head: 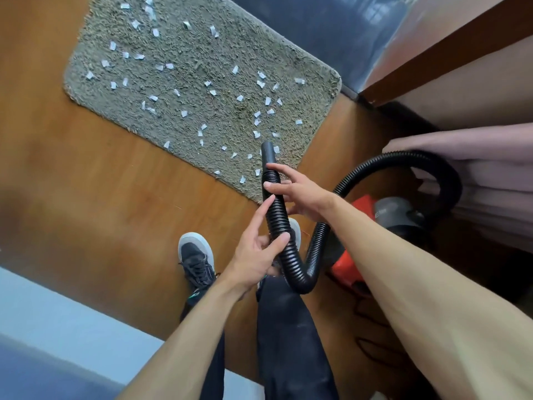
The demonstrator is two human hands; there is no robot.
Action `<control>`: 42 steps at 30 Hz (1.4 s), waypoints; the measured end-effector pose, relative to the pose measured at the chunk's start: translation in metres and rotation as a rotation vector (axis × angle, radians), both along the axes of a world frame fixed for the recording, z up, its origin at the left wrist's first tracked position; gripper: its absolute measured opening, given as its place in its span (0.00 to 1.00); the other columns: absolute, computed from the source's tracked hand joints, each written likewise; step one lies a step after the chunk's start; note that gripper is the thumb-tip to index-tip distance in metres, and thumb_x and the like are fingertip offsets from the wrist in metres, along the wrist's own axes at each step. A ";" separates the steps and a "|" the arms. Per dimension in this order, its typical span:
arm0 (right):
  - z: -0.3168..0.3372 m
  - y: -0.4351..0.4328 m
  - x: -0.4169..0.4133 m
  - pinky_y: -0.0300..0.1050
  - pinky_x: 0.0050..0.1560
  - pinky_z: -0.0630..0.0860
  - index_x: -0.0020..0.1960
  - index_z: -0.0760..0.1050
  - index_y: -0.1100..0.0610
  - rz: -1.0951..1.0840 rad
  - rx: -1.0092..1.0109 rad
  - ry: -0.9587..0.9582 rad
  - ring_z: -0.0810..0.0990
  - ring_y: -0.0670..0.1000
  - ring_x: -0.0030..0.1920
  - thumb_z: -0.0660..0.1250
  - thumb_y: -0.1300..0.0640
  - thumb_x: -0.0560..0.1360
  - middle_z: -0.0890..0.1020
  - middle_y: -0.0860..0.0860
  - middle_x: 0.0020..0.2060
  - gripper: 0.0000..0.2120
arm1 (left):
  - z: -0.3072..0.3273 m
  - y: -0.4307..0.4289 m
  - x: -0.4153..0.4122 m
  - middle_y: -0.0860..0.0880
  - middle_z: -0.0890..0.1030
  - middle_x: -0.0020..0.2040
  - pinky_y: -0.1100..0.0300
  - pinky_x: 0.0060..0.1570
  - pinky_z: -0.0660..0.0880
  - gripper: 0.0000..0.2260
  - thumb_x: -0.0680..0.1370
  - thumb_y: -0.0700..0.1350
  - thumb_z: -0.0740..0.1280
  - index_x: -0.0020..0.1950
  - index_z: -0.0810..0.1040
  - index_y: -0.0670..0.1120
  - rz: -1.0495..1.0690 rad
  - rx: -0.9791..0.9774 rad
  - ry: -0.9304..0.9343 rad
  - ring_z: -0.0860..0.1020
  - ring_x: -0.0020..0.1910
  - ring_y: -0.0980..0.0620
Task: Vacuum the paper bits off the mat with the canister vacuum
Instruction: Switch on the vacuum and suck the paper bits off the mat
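Above shaggy mat, both hands grip ribbed hose.

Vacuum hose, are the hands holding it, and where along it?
Both hold the black ribbed hose: right hand just behind the smooth nozzle, left hand lower down.

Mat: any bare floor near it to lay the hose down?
Bare wood floor lies left of the mat, between its long edge and the black sneaker. The mat is crowded with paper bits. To the right, the hose loops to the canister vacuum.
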State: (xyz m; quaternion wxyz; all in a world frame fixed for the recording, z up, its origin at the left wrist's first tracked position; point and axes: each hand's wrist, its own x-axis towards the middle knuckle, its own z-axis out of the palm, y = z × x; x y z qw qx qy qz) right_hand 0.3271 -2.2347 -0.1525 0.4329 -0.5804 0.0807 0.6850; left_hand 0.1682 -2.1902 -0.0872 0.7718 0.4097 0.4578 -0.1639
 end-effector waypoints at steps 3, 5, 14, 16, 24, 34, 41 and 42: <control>-0.009 -0.004 -0.012 0.41 0.33 0.78 0.72 0.67 0.48 -0.047 -0.042 -0.029 0.80 0.47 0.41 0.68 0.59 0.78 0.79 0.51 0.48 0.24 | -0.010 -0.003 -0.003 0.41 0.85 0.51 0.49 0.35 0.81 0.31 0.81 0.41 0.66 0.75 0.59 0.67 0.011 -0.019 0.048 0.83 0.46 0.43; -0.014 -0.014 -0.023 0.42 0.35 0.79 0.70 0.67 0.48 -0.204 -0.114 -0.070 0.81 0.47 0.40 0.65 0.56 0.80 0.80 0.52 0.47 0.20 | -0.014 -0.006 -0.003 0.45 0.86 0.48 0.54 0.31 0.80 0.31 0.81 0.40 0.66 0.74 0.60 0.67 0.012 -0.027 0.063 0.83 0.44 0.45; -0.020 -0.152 -0.106 0.36 0.22 0.70 0.47 0.76 0.63 -0.614 -0.858 -0.160 0.73 0.48 0.25 0.62 0.65 0.77 0.77 0.55 0.29 0.05 | -0.027 -0.022 0.010 0.40 0.83 0.45 0.54 0.30 0.79 0.32 0.80 0.41 0.68 0.73 0.60 0.70 -0.077 -0.020 0.120 0.82 0.39 0.46; -0.016 -0.179 -0.118 0.38 0.24 0.75 0.49 0.78 0.65 -0.701 -1.000 -0.141 0.74 0.49 0.27 0.65 0.63 0.77 0.77 0.55 0.31 0.06 | -0.029 -0.023 0.013 0.38 0.83 0.46 0.48 0.35 0.79 0.31 0.80 0.41 0.68 0.72 0.60 0.71 -0.086 -0.022 0.127 0.81 0.41 0.43; -0.017 -0.214 -0.103 0.52 0.67 0.70 0.70 0.66 0.60 -1.048 -1.096 -0.011 0.75 0.53 0.58 0.72 0.44 0.74 0.75 0.54 0.58 0.33 | -0.039 -0.017 0.013 0.49 0.86 0.42 0.41 0.40 0.81 0.31 0.81 0.41 0.65 0.75 0.59 0.68 -0.147 0.006 0.148 0.85 0.41 0.48; -0.044 -0.215 -0.085 0.53 0.65 0.72 0.74 0.60 0.54 -1.088 -1.134 0.028 0.73 0.57 0.67 0.70 0.39 0.73 0.71 0.55 0.70 0.37 | -0.043 -0.028 0.022 0.40 0.84 0.46 0.29 0.49 0.73 0.32 0.80 0.42 0.67 0.74 0.58 0.70 -0.174 0.002 0.163 0.82 0.44 0.41; -0.045 -0.212 -0.092 0.59 0.67 0.69 0.76 0.56 0.52 -1.078 -1.092 0.106 0.70 0.58 0.70 0.71 0.38 0.71 0.68 0.55 0.72 0.42 | -0.048 -0.033 0.009 0.43 0.84 0.44 0.43 0.41 0.77 0.32 0.81 0.42 0.66 0.74 0.58 0.70 -0.152 -0.012 0.161 0.82 0.43 0.43; -0.043 -0.209 -0.093 0.60 0.69 0.68 0.77 0.55 0.53 -1.080 -1.046 0.106 0.70 0.58 0.70 0.71 0.39 0.71 0.67 0.55 0.73 0.42 | -0.047 -0.034 0.007 0.44 0.84 0.43 0.48 0.37 0.79 0.31 0.81 0.42 0.66 0.74 0.58 0.70 -0.151 -0.018 0.159 0.82 0.42 0.45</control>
